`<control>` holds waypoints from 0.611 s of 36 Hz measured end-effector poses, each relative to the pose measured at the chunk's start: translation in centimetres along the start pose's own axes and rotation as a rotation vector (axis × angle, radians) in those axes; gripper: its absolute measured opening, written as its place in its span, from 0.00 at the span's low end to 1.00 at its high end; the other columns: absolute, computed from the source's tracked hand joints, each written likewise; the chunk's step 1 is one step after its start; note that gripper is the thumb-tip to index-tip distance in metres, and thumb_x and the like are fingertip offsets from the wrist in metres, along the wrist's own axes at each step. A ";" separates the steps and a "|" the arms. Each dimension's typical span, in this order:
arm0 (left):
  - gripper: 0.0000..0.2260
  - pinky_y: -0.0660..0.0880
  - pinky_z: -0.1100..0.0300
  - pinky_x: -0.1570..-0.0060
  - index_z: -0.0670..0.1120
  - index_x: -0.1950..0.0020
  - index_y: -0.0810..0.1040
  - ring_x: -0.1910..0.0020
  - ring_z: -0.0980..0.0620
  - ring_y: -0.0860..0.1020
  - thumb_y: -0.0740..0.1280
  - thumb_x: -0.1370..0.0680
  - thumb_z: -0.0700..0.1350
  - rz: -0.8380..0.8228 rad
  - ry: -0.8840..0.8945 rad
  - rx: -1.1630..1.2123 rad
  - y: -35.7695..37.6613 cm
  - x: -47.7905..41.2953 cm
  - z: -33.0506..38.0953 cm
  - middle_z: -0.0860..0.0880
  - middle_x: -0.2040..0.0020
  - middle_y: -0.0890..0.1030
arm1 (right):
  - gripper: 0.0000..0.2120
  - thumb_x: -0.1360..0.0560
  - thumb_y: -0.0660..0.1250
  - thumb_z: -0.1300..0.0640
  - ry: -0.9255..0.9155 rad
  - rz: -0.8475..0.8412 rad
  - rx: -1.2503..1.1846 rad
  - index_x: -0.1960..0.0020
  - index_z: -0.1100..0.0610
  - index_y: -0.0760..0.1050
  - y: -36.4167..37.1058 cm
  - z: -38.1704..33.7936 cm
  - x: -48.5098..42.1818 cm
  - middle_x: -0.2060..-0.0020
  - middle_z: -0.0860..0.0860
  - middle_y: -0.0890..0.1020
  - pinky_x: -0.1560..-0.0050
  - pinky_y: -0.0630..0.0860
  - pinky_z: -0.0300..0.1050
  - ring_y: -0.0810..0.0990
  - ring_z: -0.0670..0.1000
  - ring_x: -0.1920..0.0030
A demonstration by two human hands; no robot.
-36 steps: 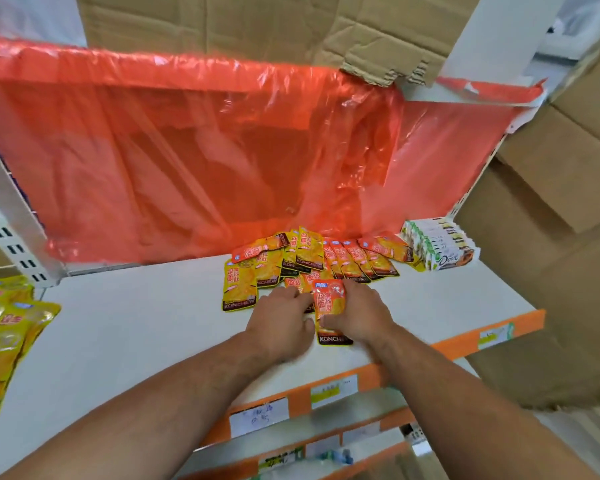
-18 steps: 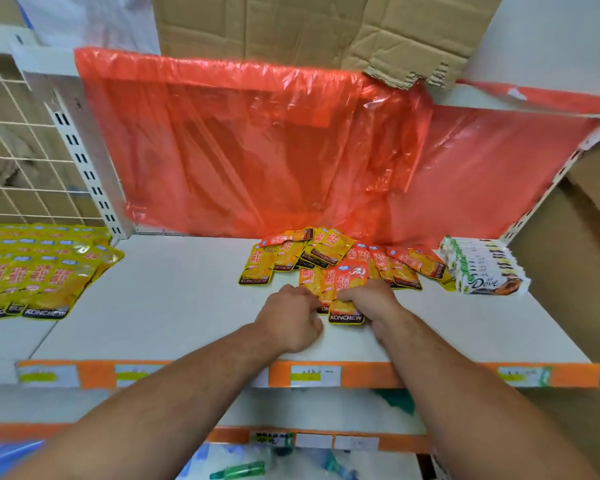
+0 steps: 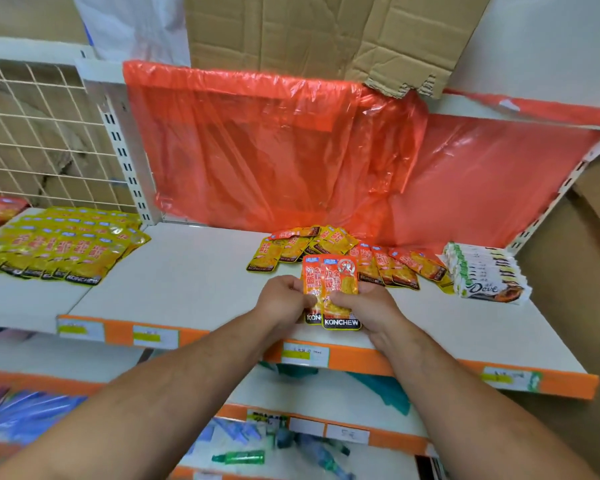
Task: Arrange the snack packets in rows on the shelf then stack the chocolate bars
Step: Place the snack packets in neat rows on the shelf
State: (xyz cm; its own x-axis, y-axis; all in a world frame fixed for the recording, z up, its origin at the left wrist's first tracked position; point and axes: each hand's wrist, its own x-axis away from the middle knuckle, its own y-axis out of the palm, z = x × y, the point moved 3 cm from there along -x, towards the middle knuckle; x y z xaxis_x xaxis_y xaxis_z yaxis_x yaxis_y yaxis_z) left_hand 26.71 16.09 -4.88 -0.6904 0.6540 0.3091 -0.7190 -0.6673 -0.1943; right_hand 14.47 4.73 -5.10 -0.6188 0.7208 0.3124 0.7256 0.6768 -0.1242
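1. Hands: the left hand [image 3: 284,299] pinches the left edge of the held packets [image 3: 331,289] with curled fingers. The right hand [image 3: 368,306] grips their lower right part, thumb on the front face. Both hands are closed on the same small bundle.
2. Held packets: at least two orange-and-yellow packets, overlapped and upright, faces toward the camera, above the front edge of the shelf [image 3: 187,282]. Whether more lie behind them cannot be told.
3. Loose packets [image 3: 326,242]: an untidy cluster at the back middle of the shelf, against the red plastic sheet [image 3: 274,150]. They overlap at mixed angles, and those on the right fan out toward the chocolate bars. No row is formed here.
4. Chocolate bars [image 3: 485,275]: at the right end of the shelf, just beside the rightmost loose packets. They lie overlapped in a slanted run, not squared one upon another. Judged not yet stacked.
5. Reference: the yellow packets [image 3: 59,251] on the neighbouring shelf [image 3: 25,299] to the left lie in orderly overlapping rows.
6. Progress, as a judgement: the first part of the task is at an early phase. The step in hand appears to be gathering and squaring a bundle. Left to do: collect the cluster, lay it out in rows on the shelf, then stack the chocolate bars.
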 end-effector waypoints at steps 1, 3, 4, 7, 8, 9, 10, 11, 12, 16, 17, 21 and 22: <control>0.12 0.72 0.57 0.67 0.44 0.62 0.71 0.67 0.48 0.74 0.73 0.27 0.33 0.017 -0.006 0.013 -0.6 0.4 -0.1 0.45 0.67 0.76 | 0.04 0.27 0.75 0.62 -0.009 -0.015 0.004 0.56 0.54 0.84 0.5 0.0 0.1 0.56 0.51 0.87 0.43 0.80 0.55 0.85 0.55 0.51; 0.10 0.74 0.56 0.64 0.44 0.62 0.74 0.67 0.48 0.75 0.73 0.27 0.33 0.056 -0.012 0.036 -2.1 1.1 -0.5 0.45 0.66 0.78 | 0.04 0.26 0.74 0.62 -0.019 -0.047 0.015 0.54 0.54 0.84 1.7 -0.1 0.3 0.55 0.51 0.87 0.41 0.79 0.55 0.85 0.55 0.50; 0.09 0.74 0.56 0.64 0.44 0.62 0.76 0.67 0.48 0.76 0.72 0.27 0.33 0.073 -0.016 0.046 -2.9 1.5 -0.7 0.45 0.66 0.79 | 0.04 0.25 0.73 0.62 -0.022 -0.065 0.023 0.52 0.54 0.83 2.4 -0.2 0.4 0.54 0.51 0.87 0.41 0.79 0.55 0.85 0.54 0.50; 0.05 0.78 0.51 0.61 0.41 0.58 0.78 0.65 0.46 0.77 0.70 0.26 0.32 0.135 -0.028 0.085 -5.7 2.9 -1.5 0.41 0.63 0.80 | 0.04 0.24 0.71 0.62 -0.022 -0.121 0.037 0.52 0.55 0.82 5.0 -0.7 0.7 0.51 0.53 0.87 0.41 0.79 0.54 0.85 0.53 0.51; 0.05 0.80 0.47 0.59 0.40 0.58 0.78 0.65 0.46 0.78 0.69 0.26 0.31 0.160 -0.035 0.095 -6.7 3.4 -1.8 0.41 0.62 0.81 | 0.04 0.24 0.71 0.63 -0.018 -0.138 0.037 0.53 0.55 0.82 6.0 -0.9 0.9 0.51 0.53 0.86 0.42 0.79 0.53 0.84 0.53 0.52; 0.06 0.80 0.46 0.61 0.40 0.59 0.78 0.67 0.46 0.79 0.69 0.26 0.31 0.182 -0.041 0.105 -7.7 3.9 -2.0 0.41 0.63 0.81 | 0.05 0.24 0.71 0.63 -0.013 -0.157 0.037 0.54 0.54 0.81 7.0 -1.1 1.1 0.52 0.53 0.86 0.43 0.80 0.55 0.84 0.53 0.53; 0.06 0.81 0.49 0.67 0.40 0.59 0.78 0.69 0.47 0.79 0.68 0.25 0.31 0.201 -0.050 0.113 -8.7 4.3 -2.3 0.41 0.64 0.81 | 0.05 0.23 0.71 0.63 -0.009 -0.178 0.038 0.54 0.54 0.81 8.0 -1.3 1.3 0.53 0.53 0.86 0.44 0.80 0.57 0.85 0.54 0.53; 0.06 0.78 0.54 0.73 0.41 0.58 0.77 0.73 0.49 0.78 0.68 0.25 0.31 0.219 -0.058 0.118 -9.7 4.7 -2.6 0.42 0.65 0.80 | 0.04 0.23 0.71 0.62 -0.009 -0.200 0.043 0.55 0.54 0.82 9.1 -1.5 1.6 0.54 0.53 0.86 0.44 0.80 0.59 0.85 0.55 0.52; 0.06 0.75 0.58 0.76 0.41 0.58 0.77 0.75 0.50 0.77 0.68 0.24 0.32 0.235 -0.065 0.123 -10.7 5.2 -2.8 0.43 0.66 0.79 | 0.03 0.24 0.71 0.62 -0.014 -0.219 0.045 0.55 0.55 0.82 10.2 -1.7 1.8 0.55 0.53 0.87 0.45 0.81 0.60 0.85 0.56 0.51; 0.05 0.78 0.55 0.74 0.39 0.56 0.78 0.74 0.46 0.78 0.69 0.25 0.31 0.301 -0.074 0.169 -14.6 6.9 -3.7 0.41 0.64 0.79 | 0.01 0.25 0.73 0.62 -0.039 -0.290 0.059 0.54 0.58 0.83 14.5 -2.6 2.9 0.58 0.54 0.87 0.50 0.83 0.55 0.86 0.57 0.55; 0.05 0.79 0.54 0.73 0.39 0.56 0.77 0.73 0.46 0.79 0.69 0.26 0.31 0.323 -0.071 0.177 -15.6 7.3 -4.0 0.40 0.64 0.80 | 0.01 0.25 0.73 0.61 -0.051 -0.310 0.077 0.53 0.59 0.83 15.6 -2.8 3.2 0.60 0.53 0.87 0.54 0.83 0.51 0.86 0.55 0.59; 0.07 0.81 0.46 0.61 0.41 0.59 0.77 0.67 0.44 0.79 0.69 0.27 0.30 0.390 -0.062 0.220 -19.5 8.6 -5.2 0.40 0.63 0.81 | 0.02 0.25 0.72 0.62 -0.053 -0.366 0.113 0.56 0.59 0.82 20.1 -3.5 4.4 0.62 0.53 0.86 0.62 0.81 0.43 0.85 0.51 0.65; 0.07 0.81 0.48 0.63 0.40 0.59 0.77 0.67 0.44 0.79 0.69 0.26 0.29 0.401 -0.066 0.236 -20.6 9.0 -5.6 0.40 0.63 0.80 | 0.02 0.24 0.72 0.62 -0.049 -0.379 0.116 0.56 0.59 0.82 21.3 -3.6 4.7 0.60 0.54 0.87 0.59 0.82 0.45 0.85 0.52 0.63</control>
State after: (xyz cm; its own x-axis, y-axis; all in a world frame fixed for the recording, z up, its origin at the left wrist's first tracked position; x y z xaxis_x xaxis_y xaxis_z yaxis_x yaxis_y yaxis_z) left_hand 34.84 37.73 -3.27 -0.8981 0.3091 0.3128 -0.3536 -0.9305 -0.0959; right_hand 28.05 22.00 -2.90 -0.8520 0.4210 0.3113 0.4058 0.9067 -0.1155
